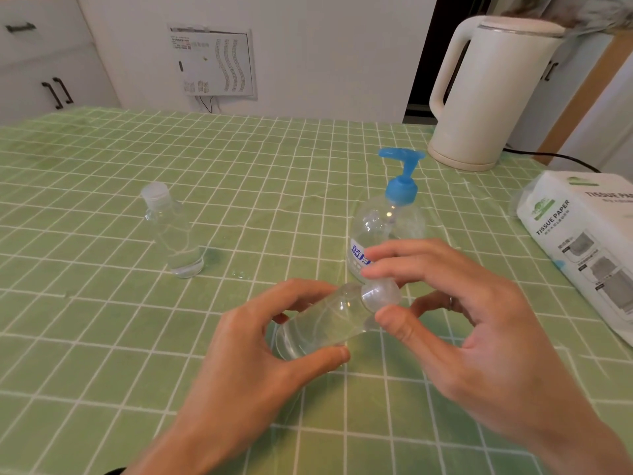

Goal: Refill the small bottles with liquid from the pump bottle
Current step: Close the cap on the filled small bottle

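**Cap pinched on small bottle in front of pump dispenser**

The thumb and fingertips (378, 270) of a person's right hand (479, 320) pinch the translucent cap (380, 297) of a clear small bottle (322, 325). The left hand (253, 344) curls its thumb and fingers round the bottle's body. The bottle is held tilted just in front of the pump bottle (387, 221), cap end toward it, and clear liquid shows in its lower end.

The pump bottle, clear with a blue pump head, stands upright on a green checked tablecloth (102, 337), its base partly hidden behind the right hand's fingers. A second small bottle (173, 231), capped and holding clear liquid, stands well to the left of the pump bottle. A few clear drops (239, 274) lie on the cloth between that bottle and the pump bottle.

A cream electric kettle (493, 94) stands behind and to the right of the pump bottle. A pack of tissue paper (589, 241) lies further to the pump bottle's right.
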Demonstrator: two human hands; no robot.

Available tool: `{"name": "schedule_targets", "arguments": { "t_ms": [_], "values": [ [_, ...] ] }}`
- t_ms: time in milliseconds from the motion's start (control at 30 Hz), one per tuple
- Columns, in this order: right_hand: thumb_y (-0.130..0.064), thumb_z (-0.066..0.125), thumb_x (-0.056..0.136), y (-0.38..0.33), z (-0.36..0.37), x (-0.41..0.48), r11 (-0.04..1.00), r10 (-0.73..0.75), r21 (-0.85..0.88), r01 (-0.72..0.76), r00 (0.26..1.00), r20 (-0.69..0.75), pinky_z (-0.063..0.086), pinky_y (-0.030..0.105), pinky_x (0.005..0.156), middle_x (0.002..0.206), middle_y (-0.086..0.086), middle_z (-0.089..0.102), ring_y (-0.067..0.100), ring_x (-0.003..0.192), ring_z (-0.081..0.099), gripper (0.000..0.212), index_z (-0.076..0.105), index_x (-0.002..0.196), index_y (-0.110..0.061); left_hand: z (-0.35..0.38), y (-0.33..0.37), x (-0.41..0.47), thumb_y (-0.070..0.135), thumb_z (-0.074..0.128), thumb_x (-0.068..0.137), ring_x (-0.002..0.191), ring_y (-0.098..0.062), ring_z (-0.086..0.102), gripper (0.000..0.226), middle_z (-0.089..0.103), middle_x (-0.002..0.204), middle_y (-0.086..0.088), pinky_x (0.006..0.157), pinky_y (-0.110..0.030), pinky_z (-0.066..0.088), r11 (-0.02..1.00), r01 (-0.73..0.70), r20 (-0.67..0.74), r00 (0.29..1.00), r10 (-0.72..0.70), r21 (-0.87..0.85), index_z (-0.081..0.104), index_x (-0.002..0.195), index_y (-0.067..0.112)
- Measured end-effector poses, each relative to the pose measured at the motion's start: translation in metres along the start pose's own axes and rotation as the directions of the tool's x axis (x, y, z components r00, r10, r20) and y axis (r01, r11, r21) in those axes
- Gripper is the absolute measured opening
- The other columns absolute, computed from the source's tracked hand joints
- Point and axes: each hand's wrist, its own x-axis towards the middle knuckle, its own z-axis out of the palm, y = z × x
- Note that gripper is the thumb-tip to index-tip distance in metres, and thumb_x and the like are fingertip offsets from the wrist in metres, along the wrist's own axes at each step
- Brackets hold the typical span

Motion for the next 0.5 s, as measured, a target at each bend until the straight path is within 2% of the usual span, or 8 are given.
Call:
{"name": "schedule_targets", "arguments": {
  "t_ms": [67,100,200,267,333,400,467,500],
  "values": [
    [-0.048,0.073,0.088,-0.0001,-0.0003,-0.0003,1.0,0.022,0.013,-0.022,1.0,-0.019,0.06,0.027,0.074,0.129,-0.016,0.07,0.017,0.107,0.071,0.031,0.075,0.115,-0.034,-0.0001,0.0005,0.0001,0.057,0.079,0.068,0.108,-0.003,0.068,0.05,0.073,0.112,0.031,0.085,-0.029,0.047,1.0,0.0,0.002,1.0,0.0,0.001,0.072,0.117,0.047],
    [-0.049,0.074,0.087,-0.0009,-0.0013,-0.0002,0.999,0.036,0.025,-0.036,0.999,-0.013,0.059,0.026,0.074,0.129,-0.016,0.069,0.017,0.108,0.07,0.036,0.073,0.12,-0.035,-0.0002,0.0007,0.0002,0.057,0.079,0.068,0.108,-0.002,0.068,0.05,0.073,0.112,0.031,0.085,-0.028,0.047,1.0,0.0,0.003,1.0,0.0,0.0,0.072,0.117,0.047],
    [-0.036,0.079,0.088,-0.0027,-0.0026,0.0001,1.0,0.009,0.006,-0.009,1.0,0.014,0.057,0.022,0.068,0.127,-0.016,0.07,0.016,0.102,0.07,0.041,0.07,0.129,-0.036,0.0001,0.0007,-0.0001,0.056,0.079,0.069,0.109,-0.004,0.068,0.05,0.074,0.113,0.03,0.085,-0.029,0.047,1.0,-0.002,0.007,1.0,0.002,-0.007,0.071,0.117,0.047],
    [-0.035,0.077,0.088,-0.0019,-0.0003,-0.0003,1.0,-0.001,-0.026,0.001,1.0,0.004,0.054,0.026,0.061,0.114,-0.014,0.073,0.015,0.091,0.071,0.03,0.075,0.118,-0.034,-0.0001,0.0011,-0.0001,0.055,0.079,0.069,0.109,-0.004,0.068,0.05,0.074,0.112,0.03,0.085,-0.028,0.046,1.0,0.0,0.009,1.0,0.0,-0.014,0.071,0.117,0.047],
    [-0.044,0.074,0.087,-0.0015,0.0011,-0.0012,1.0,0.027,-0.015,-0.027,0.999,-0.025,0.053,0.031,0.055,0.102,-0.012,0.074,0.015,0.081,0.071,0.026,0.076,0.111,-0.033,-0.0003,0.0012,0.0001,0.055,0.079,0.069,0.109,-0.004,0.069,0.049,0.074,0.112,0.029,0.085,-0.028,0.046,1.0,0.002,0.01,1.0,-0.002,-0.02,0.071,0.117,0.047],
    [-0.051,0.075,0.085,-0.0032,-0.0008,-0.0014,0.998,0.059,0.037,-0.059,0.998,-0.011,0.052,0.033,0.053,0.103,-0.011,0.072,0.017,0.077,0.069,0.037,0.074,0.119,-0.037,-0.0003,0.001,0.0,0.054,0.08,0.069,0.109,-0.005,0.069,0.049,0.074,0.112,0.029,0.085,-0.029,0.047,1.0,0.006,0.014,1.0,-0.005,-0.017,0.072,0.117,0.046],
    [-0.046,0.074,0.086,-0.0045,-0.0024,-0.0014,0.998,0.049,0.038,-0.049,0.999,0.019,0.052,0.033,0.052,0.108,-0.011,0.071,0.019,0.077,0.068,0.044,0.068,0.129,-0.043,0.0,0.0014,-0.0005,0.054,0.08,0.069,0.109,-0.004,0.069,0.05,0.074,0.112,0.029,0.085,-0.029,0.047,1.0,0.004,0.017,1.0,-0.004,-0.007,0.072,0.117,0.046],
    [-0.042,0.073,0.088,-0.0039,-0.002,-0.0015,0.999,0.035,0.012,-0.036,0.999,0.028,0.051,0.033,0.051,0.106,-0.01,0.072,0.019,0.077,0.068,0.04,0.069,0.128,-0.043,0.0001,0.0017,-0.0006,0.054,0.079,0.069,0.108,-0.003,0.069,0.05,0.074,0.111,0.03,0.085,-0.029,0.047,1.0,0.003,0.016,1.0,-0.003,0.0,0.072,0.117,0.046]
  ]
}}
